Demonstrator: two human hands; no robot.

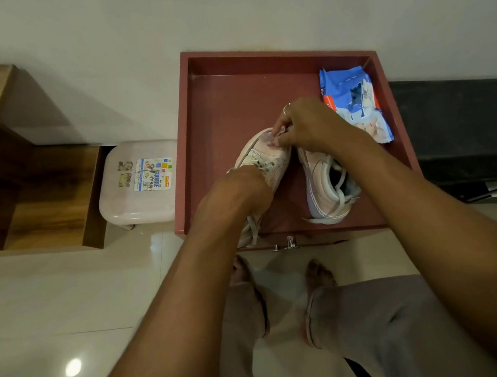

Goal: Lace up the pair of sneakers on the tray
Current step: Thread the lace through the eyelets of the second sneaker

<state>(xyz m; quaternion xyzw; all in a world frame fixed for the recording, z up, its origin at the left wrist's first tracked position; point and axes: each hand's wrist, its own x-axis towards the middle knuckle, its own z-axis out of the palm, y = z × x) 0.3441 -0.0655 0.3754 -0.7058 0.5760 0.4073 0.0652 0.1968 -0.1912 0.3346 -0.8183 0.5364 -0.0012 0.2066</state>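
Two pale pink sneakers lie in a dark red tray (222,101). The left sneaker (263,153) points away from me, its grey lace threaded through the eyelets. My left hand (241,189) is closed around its middle, covering the tongue and heel. My right hand (304,124) pinches something small and pale at the toe of that sneaker; whether it is the lace tip is unclear. The right sneaker (326,191) lies on its side beside it, untouched, with loose grey lace spilling out.
A blue and white plastic packet (353,102) lies in the tray's far right corner. A small pale stool (139,182) stands left of the tray, wooden furniture (32,181) further left. A black surface (458,118) is on the right. My bare feet are below the tray.
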